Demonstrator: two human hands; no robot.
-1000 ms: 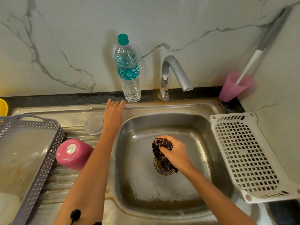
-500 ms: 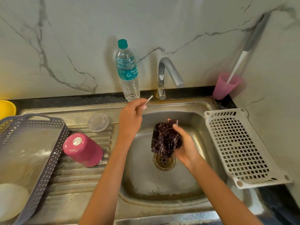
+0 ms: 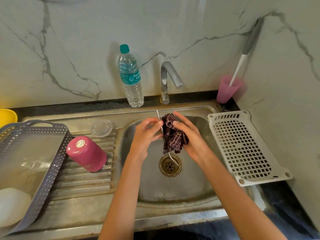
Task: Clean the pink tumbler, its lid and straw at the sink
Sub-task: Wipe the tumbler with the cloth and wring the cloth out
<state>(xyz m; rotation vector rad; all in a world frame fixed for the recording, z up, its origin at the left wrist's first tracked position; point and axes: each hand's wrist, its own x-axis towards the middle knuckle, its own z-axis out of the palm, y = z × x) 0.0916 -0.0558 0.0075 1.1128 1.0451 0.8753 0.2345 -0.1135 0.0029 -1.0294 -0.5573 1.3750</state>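
Above the sink basin [image 3: 190,184], my left hand [image 3: 147,134] pinches a thin metal straw [image 3: 159,119], whose bent lower end pokes out below a dark patterned cloth [image 3: 173,137]. My right hand [image 3: 190,137] grips that cloth and wraps it round the straw's middle. The pink tumbler [image 3: 87,154] stands upside down on the ribbed drainboard at the left. Its clear round lid [image 3: 101,128] lies flat just behind it, near the basin's rim.
A water bottle [image 3: 131,78] and the tap [image 3: 168,80] stand at the back. A pink cup [image 3: 226,91] with a brush leans in the right corner. A white perforated tray [image 3: 242,146] sits right of the basin, a grey basket [image 3: 31,153] at the left, beside a yellow bowl [image 3: 7,116].
My left hand picked the straw up from the back ledge and brought it over the basin. My right hand lifted the cloth from the drain and wrapped it round the straw.
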